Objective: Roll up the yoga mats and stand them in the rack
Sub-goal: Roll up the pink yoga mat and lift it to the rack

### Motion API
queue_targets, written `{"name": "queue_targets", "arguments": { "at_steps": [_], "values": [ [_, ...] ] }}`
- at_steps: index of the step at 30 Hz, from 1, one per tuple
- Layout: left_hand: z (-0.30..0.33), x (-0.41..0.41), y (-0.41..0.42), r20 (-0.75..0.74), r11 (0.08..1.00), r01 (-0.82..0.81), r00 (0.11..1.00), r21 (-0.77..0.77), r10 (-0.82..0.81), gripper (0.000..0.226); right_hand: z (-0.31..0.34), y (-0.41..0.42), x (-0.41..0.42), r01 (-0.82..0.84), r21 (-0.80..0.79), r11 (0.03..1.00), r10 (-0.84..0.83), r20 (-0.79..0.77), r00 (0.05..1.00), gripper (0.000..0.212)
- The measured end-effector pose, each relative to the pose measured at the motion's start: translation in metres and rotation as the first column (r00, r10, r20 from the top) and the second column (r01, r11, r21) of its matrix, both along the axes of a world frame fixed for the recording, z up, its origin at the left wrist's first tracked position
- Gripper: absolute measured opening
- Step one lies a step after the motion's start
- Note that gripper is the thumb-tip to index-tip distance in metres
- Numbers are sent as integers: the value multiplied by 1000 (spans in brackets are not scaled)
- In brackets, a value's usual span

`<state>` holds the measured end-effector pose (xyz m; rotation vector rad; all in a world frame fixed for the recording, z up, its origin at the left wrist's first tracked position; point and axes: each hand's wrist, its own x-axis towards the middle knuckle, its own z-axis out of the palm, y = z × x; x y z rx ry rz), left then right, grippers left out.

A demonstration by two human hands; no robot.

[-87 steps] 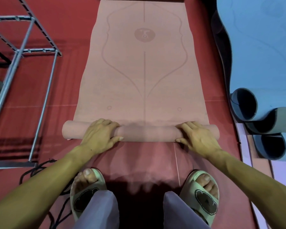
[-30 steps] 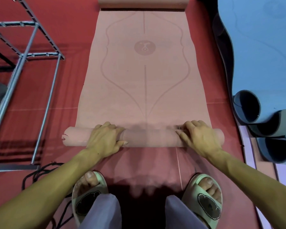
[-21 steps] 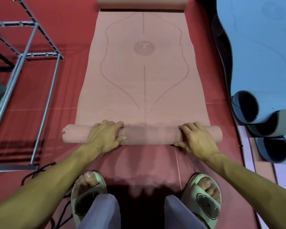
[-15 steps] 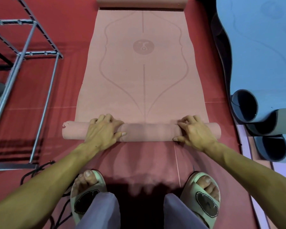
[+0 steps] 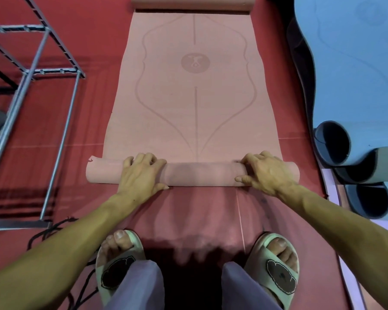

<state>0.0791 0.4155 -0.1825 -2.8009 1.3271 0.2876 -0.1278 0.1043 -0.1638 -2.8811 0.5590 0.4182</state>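
Two sandalled feet (image 5: 119, 262) stand nearest, just short of the pink mat (image 5: 194, 104) on the red floor (image 5: 94, 19). Its near end is wound into a low roll (image 5: 199, 174) lying crosswise. Both hands rest on that roll, fingers curled over its top and thumbs at its near side: left hand (image 5: 141, 173) left of the mat's centre line, right hand (image 5: 267, 173) right of it. So each grip is closed on the roll. Beyond the roll, most of the mat lies flat, with its far end curled. Rolling seems barely begun; the next push should be even on both sides to keep the edges square. Left of the mat stands the metal rack (image 5: 31, 72); right of it lie blue mats (image 5: 349, 63), partly rolled.
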Motion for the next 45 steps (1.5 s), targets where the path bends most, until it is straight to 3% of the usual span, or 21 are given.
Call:
{"name": "queue_targets", "arguments": {
  "at_steps": [6, 14, 17, 22, 26, 30, 36, 38, 41, 45],
  "values": [
    [5, 8, -9, -46, 999, -20, 999, 31, 21, 75, -15, 11, -12, 20, -62, 998, -9, 168, 986, 55],
    [2, 8, -8, -31, 999, -31, 999, -23, 31, 57, -22, 0, -19, -57, -36, 998, 63, 199, 978, 68],
    [-1, 8, -6, -36, 998, -19, 999, -54, 17, 60, -28, -7, -19, -92, -13, 996, 93, 183, 979, 71],
    [-3, 15, -5, -55, 999, 4, 998, 32, -2, 76, -35, -18, -14, -120, 25, 992, 112, 219, 969, 60],
    [-2, 15, 2, -100, 1000, 20, 995, 1, -20, 72, -29, -29, -12, -157, 102, 982, 143, 130, 981, 59],
    [2, 14, 13, -277, 999, 31, 961, 39, -19, 75, -14, -34, -6, -146, 193, 970, 168, -106, 980, 64],
    [-6, 3, 36, -446, 999, 12, 895, 32, 3, 83, -14, -35, -1, -59, 452, 890, 207, -284, 936, 49],
    [-7, 1, 42, -457, 1000, 18, 889, 6, -13, 82, -14, -35, 4, -23, 513, 858, 217, -321, 922, 42],
    [-4, 1, 48, -450, 998, 7, 892, -62, -34, 76, -13, -37, 7, 5, 531, 847, 212, -347, 914, 49],
    [2, -11, 45, -292, 1000, 27, 956, -9, -28, 69, -18, -36, -2, 0, 502, 865, 181, -313, 932, 65]
  ]
}}
